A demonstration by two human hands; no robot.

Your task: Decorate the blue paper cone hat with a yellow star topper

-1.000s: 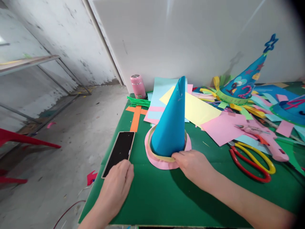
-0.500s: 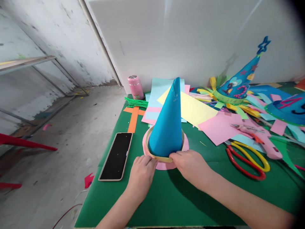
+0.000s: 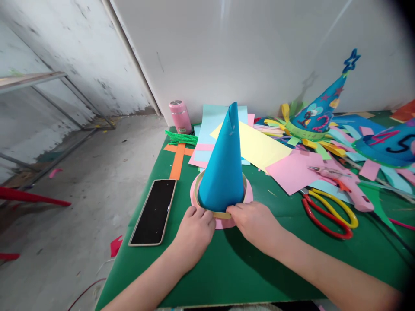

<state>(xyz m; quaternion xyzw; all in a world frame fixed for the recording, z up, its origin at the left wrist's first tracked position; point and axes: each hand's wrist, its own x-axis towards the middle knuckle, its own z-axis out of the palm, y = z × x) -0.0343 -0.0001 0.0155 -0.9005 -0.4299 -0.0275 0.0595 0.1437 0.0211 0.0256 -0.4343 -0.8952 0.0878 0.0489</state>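
Note:
A tall blue paper cone (image 3: 222, 172) stands upright at the middle of the table. Around its base runs a pale yellow paper band (image 3: 221, 214), and beneath lies a round pink paper piece (image 3: 223, 223). My left hand (image 3: 196, 231) is closed on the front left of the band, fingers curled over its edge. At the front right, my right hand (image 3: 254, 220) pinches the same band. Both hands' fingertips are partly hidden where they meet the paper.
A black-screened phone (image 3: 153, 212) lies to the left, below orange strips (image 3: 177, 162) and a pink flask (image 3: 180, 117). On the right are scissors (image 3: 327, 216), a pink glue gun (image 3: 352, 190), coloured paper sheets (image 3: 266, 144) and a decorated blue party hat (image 3: 320, 112).
The view has shifted slightly, so everything sits a little further left. Both hands stay on the band around the cone, with the left fingers slightly more curled.

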